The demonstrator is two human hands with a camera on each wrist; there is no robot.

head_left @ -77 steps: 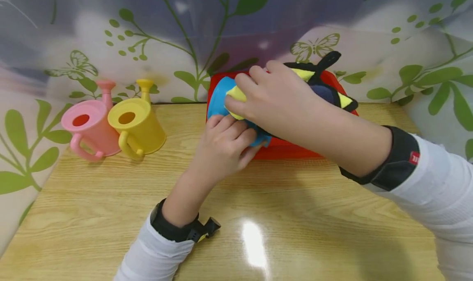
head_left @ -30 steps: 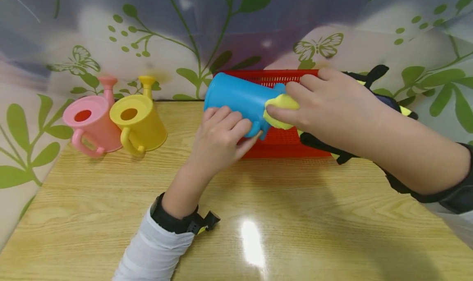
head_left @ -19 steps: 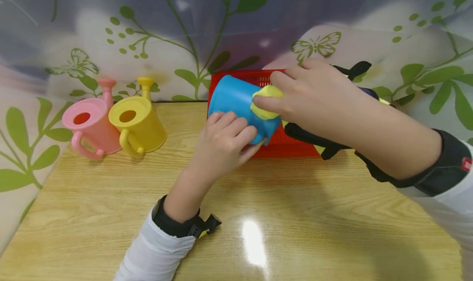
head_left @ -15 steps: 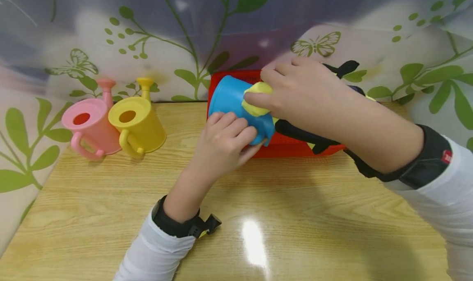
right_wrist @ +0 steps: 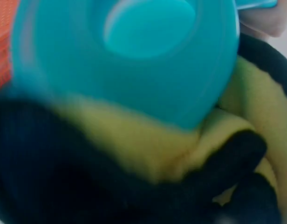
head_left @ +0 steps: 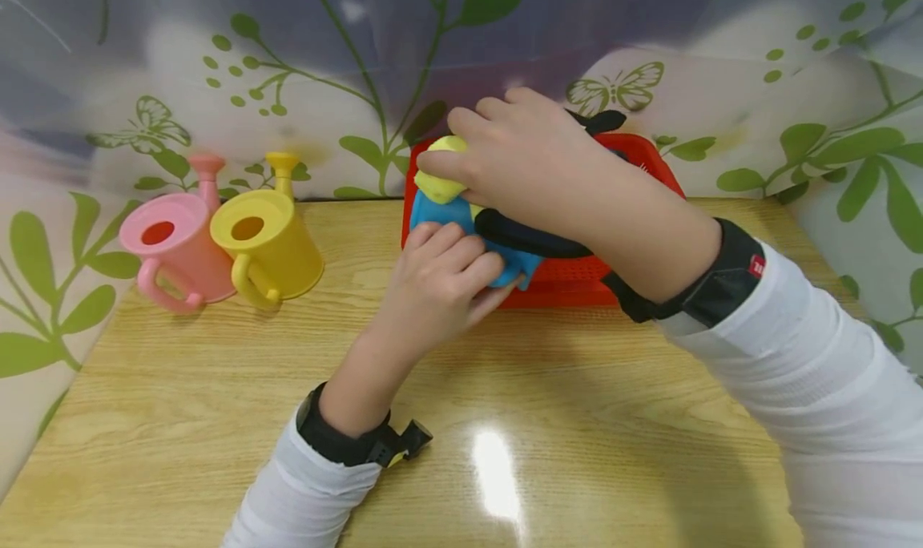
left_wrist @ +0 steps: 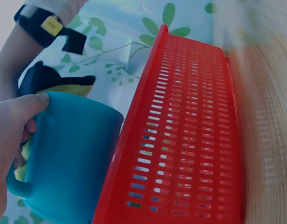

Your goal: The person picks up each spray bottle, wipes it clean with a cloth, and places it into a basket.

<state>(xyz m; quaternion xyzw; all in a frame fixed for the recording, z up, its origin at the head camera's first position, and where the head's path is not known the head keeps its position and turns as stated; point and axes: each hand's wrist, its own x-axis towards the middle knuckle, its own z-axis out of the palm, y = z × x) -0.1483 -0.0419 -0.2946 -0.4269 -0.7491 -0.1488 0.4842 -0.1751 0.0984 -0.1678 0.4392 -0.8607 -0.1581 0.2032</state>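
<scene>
My left hand [head_left: 440, 280] grips a blue watering can [head_left: 441, 213], tilted on its side over the red basket. In the left wrist view, the can [left_wrist: 71, 154] is beside the basket's rim, its handle at lower left. My right hand [head_left: 515, 151] holds a soft yellow-and-black cloth [head_left: 440, 189] against the can's far left end, partly covering it. The cloth's dark part hangs below the palm across the can's side. In the right wrist view, the can's round opening [right_wrist: 148, 28] faces the camera, with the blurred cloth [right_wrist: 143, 140] below it.
The red perforated basket [head_left: 570, 293] stands at the back of the wooden table [head_left: 570, 452], against a leaf-patterned backdrop. To its left are a pink watering can [head_left: 195, 263] and a yellow watering can [head_left: 292, 259], side by side and upright.
My right hand has slid the cloth leftward along the blue watering can, after having drawn it right earlier. My left hand keeps its hold, with the can shifting only slightly.
</scene>
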